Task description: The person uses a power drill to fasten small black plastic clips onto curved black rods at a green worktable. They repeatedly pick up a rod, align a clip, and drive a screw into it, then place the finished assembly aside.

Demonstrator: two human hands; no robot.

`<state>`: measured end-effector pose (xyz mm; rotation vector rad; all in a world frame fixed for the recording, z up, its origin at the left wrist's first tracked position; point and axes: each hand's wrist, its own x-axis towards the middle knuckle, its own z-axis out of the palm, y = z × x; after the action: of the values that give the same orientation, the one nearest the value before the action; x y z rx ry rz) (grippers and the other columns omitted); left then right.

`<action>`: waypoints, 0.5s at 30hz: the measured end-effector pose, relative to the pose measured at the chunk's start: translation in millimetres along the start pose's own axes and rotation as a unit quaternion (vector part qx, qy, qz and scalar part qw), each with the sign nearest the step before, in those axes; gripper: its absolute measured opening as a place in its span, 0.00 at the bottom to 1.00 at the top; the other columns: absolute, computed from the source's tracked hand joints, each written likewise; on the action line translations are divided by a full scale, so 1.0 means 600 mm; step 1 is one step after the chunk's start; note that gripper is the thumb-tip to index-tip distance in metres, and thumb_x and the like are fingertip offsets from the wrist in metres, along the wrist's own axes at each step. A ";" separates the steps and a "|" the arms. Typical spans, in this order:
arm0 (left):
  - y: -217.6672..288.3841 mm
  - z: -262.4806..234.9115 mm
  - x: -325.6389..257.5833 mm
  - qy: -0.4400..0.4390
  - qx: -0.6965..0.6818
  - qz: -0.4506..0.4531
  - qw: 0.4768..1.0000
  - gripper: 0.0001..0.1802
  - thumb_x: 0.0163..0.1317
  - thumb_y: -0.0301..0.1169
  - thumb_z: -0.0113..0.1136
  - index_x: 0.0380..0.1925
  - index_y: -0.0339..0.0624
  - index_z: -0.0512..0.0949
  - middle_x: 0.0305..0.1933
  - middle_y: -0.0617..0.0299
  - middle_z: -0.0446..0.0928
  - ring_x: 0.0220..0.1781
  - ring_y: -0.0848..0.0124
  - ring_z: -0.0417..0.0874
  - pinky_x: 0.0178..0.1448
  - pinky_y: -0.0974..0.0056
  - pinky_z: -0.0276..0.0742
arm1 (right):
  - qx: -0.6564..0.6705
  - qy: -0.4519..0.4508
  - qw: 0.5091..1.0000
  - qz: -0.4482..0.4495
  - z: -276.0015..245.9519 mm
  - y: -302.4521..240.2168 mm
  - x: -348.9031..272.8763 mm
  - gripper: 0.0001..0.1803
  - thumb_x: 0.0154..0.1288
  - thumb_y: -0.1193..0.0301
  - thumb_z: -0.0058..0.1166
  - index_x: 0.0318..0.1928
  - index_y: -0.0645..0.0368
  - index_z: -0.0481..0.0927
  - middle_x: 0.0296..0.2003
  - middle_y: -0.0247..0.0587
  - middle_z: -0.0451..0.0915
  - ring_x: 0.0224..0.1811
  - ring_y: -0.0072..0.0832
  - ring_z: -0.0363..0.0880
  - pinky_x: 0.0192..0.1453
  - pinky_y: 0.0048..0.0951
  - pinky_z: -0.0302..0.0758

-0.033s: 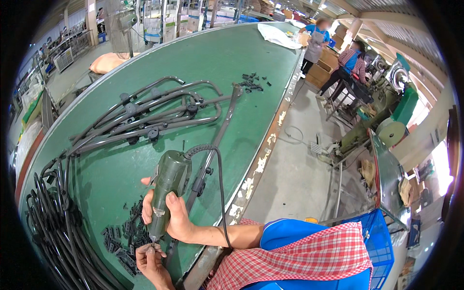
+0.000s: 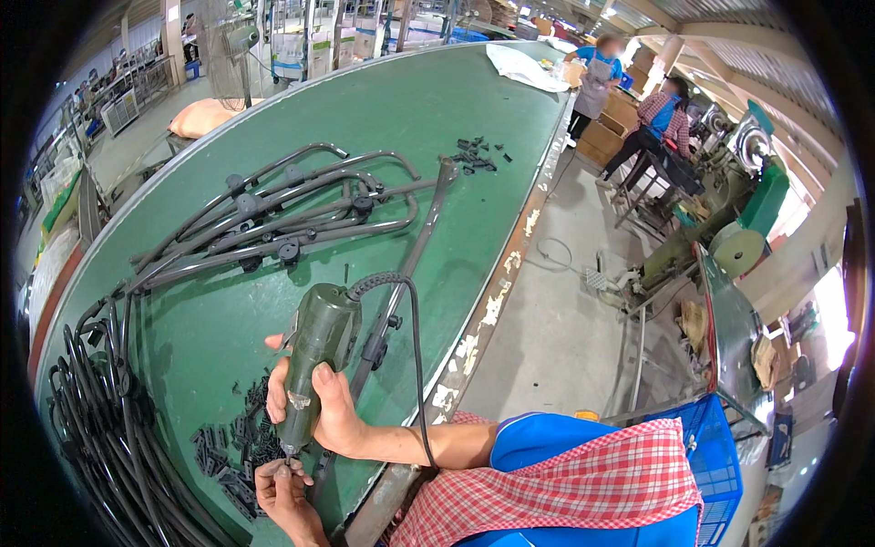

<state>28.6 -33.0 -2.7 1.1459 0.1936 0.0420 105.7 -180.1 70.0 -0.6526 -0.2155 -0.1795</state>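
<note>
My right hand (image 2: 339, 415) is wrapped around a dark green electric screwdriver (image 2: 321, 342), whose tip points down toward me. A black cord (image 2: 415, 337) loops from its top end and hangs past my right forearm. Just below the tip, the fingers of my left hand (image 2: 284, 492) are pinched together; what they hold is too small and hidden to make out. A long dark metal tube (image 2: 421, 244) with black fittings lies slantwise beyond and beneath the hands. Beside my left hand, small black plastic parts (image 2: 219, 451) are heaped on the green table (image 2: 492, 105).
Bent dark tube frames (image 2: 314, 219) with black knobs lie across the table's middle. A thick bundle of black tubes (image 2: 123, 428) fills the near left. More small black pieces (image 2: 474, 155) and a white bag (image 2: 524, 68) are farther off. Two people and a green machine (image 2: 761, 196) stand right.
</note>
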 end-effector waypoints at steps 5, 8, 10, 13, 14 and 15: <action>-0.004 0.008 -0.005 -0.003 -0.029 -0.007 1.000 0.05 0.67 0.27 0.53 0.40 0.38 0.71 0.30 0.59 0.75 0.28 0.75 0.74 0.30 0.71 0.72 | 0.018 0.019 1.000 0.014 -0.012 -0.001 0.007 0.40 0.70 0.41 0.37 0.65 0.64 0.56 0.27 0.39 0.71 0.27 0.25 0.72 0.34 0.29 0.72; 0.004 0.015 -0.010 -0.001 -0.006 -0.001 1.000 0.05 0.66 0.26 0.52 0.39 0.36 0.72 0.30 0.58 0.74 0.28 0.73 0.75 0.29 0.69 0.72 | 0.087 0.078 0.991 0.062 -0.022 -0.001 0.022 0.37 0.71 0.41 0.37 0.61 0.63 0.61 0.24 0.37 0.72 0.23 0.24 0.72 0.29 0.27 0.72; -0.002 0.011 -0.007 0.022 0.039 0.012 0.999 0.09 0.64 0.25 0.53 0.44 0.34 0.73 0.33 0.60 0.74 0.32 0.73 0.73 0.35 0.69 0.70 | 0.083 0.104 0.988 0.074 -0.021 -0.005 0.024 0.34 0.71 0.42 0.37 0.58 0.61 0.64 0.23 0.36 0.73 0.20 0.24 0.72 0.27 0.27 0.72; 0.005 0.014 -0.020 0.027 0.245 0.013 0.969 0.14 0.60 0.25 0.57 0.46 0.34 0.77 0.44 0.58 0.78 0.44 0.69 0.79 0.49 0.64 0.75 | 0.057 0.156 0.980 0.106 -0.009 -0.054 0.037 0.42 0.57 0.29 0.42 0.54 0.53 0.68 0.19 0.31 0.68 0.21 0.26 0.69 0.27 0.32 0.67; 0.008 0.010 -0.011 -0.085 0.407 0.178 0.892 0.17 0.56 0.25 0.60 0.46 0.35 0.77 0.44 0.55 0.79 0.47 0.64 0.80 0.53 0.63 0.74 | 0.042 0.127 0.987 0.091 -0.015 -0.074 0.030 0.43 0.55 0.28 0.46 0.53 0.53 0.69 0.20 0.30 0.67 0.22 0.25 0.68 0.27 0.31 0.67; 0.018 0.014 -0.011 -0.127 0.469 0.240 0.841 0.18 0.53 0.27 0.63 0.45 0.35 0.78 0.44 0.52 0.78 0.46 0.59 0.80 0.52 0.62 0.75 | 0.064 0.033 0.996 0.058 -0.024 -0.077 0.022 0.46 0.52 0.27 0.47 0.56 0.54 0.68 0.22 0.30 0.66 0.21 0.25 0.67 0.27 0.30 0.66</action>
<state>24.2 -37.1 11.5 2.1485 -0.3684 0.2607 109.6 -226.5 88.7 -0.5295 -0.1246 -0.0750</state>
